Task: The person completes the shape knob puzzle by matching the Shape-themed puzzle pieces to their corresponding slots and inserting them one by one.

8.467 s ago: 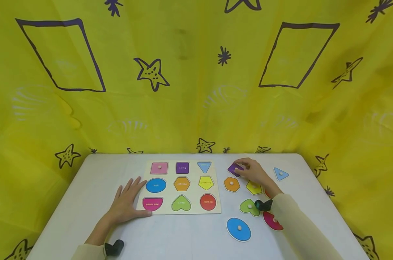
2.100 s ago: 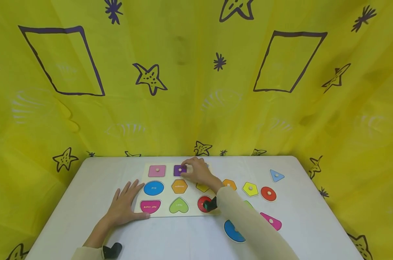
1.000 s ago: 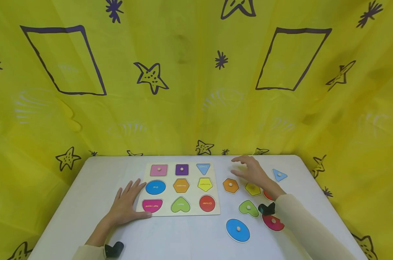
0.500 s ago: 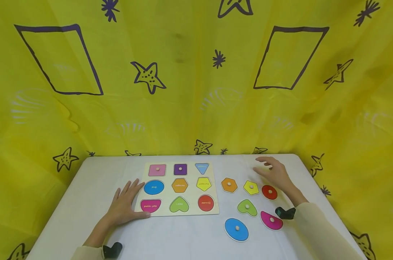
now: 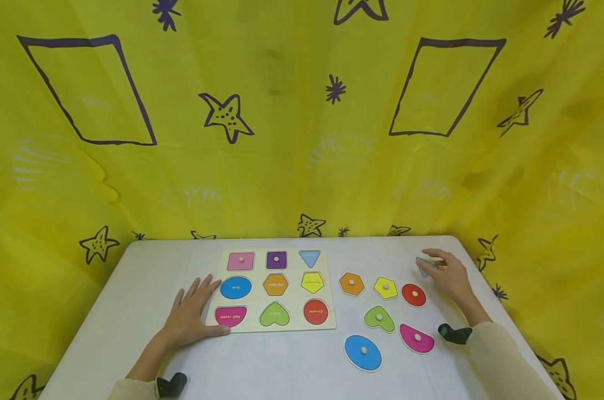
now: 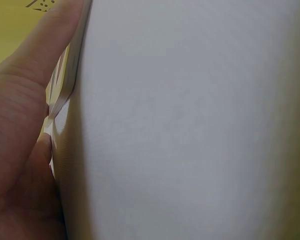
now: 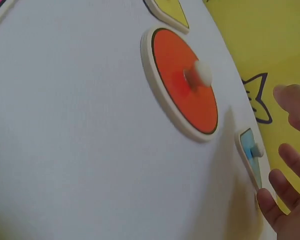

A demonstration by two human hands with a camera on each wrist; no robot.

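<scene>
"Room and surface?"

"A star-printed yellow curtain (image 5: 281, 178) surrounds my white table (image 5: 281, 369), on which a pale shape board (image 5: 295, 321) lies flat."

"Legible writing?"

"On the board, inverted: Oval, Hexagon, Pentagon, Half round, Heart, Circular."

"Hands?"

"My left hand (image 5: 189, 315) lies spread, thumb and index finger touching the board's left part. My right hand (image 5: 452, 276) is released, fingers parted about the blue triangle piece (image 7: 248, 143) near the table's far right corner; whether they touch it, I cannot tell."
</scene>
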